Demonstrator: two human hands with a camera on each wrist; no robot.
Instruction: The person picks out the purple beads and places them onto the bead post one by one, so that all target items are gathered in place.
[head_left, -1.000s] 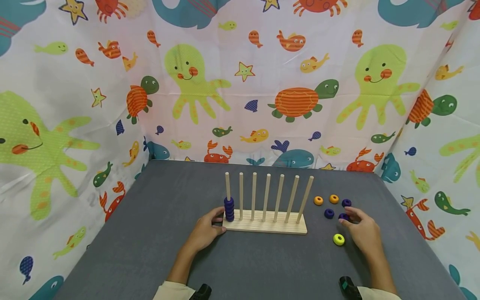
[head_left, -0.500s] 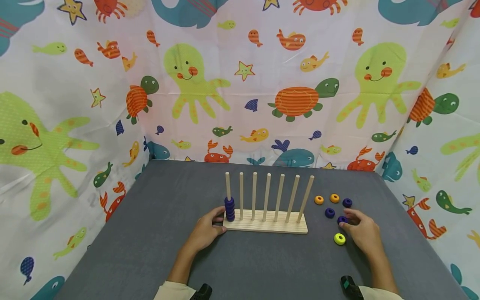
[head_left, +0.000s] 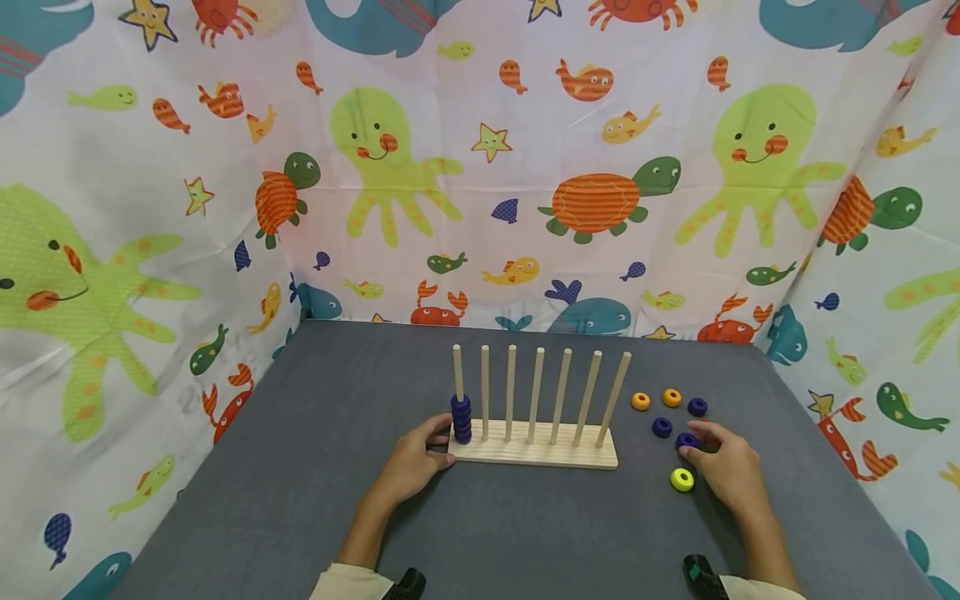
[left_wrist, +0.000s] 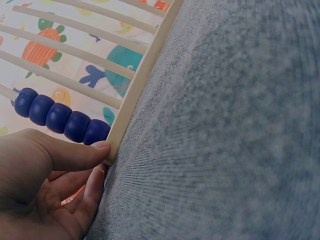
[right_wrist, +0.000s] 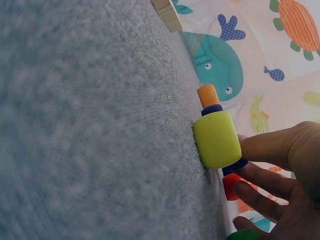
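Observation:
A wooden peg stand (head_left: pixel 534 446) with a row of upright pegs stands on the grey table. Several dark blue beads (left_wrist: pixel 61 118) are stacked on its leftmost peg. My left hand (head_left: pixel 408 460) grips that end of the base, thumb (left_wrist: pixel 80 155) on the near edge and the other fingers behind. To the right of the stand, my right hand (head_left: pixel 723 467) pinches a blue bead (head_left: pixel 686 442) between thumb and index finger, down at the table. In the right wrist view a yellow bead (right_wrist: pixel 217 140) hides most of that blue bead.
Two orange beads (head_left: pixel 672 397) and two more blue beads (head_left: pixel 662 427) lie beyond my right hand. A red bead (right_wrist: pixel 231 187) and a green bead (right_wrist: pixel 245 234) show behind its fingers. A curtain printed with sea animals (head_left: pixel 600 208) borders the table at the back and sides.
The blue bead at my right fingertips has shifted slightly toward me, closer to the thumb. My left hand and the peg stand have stayed in place.

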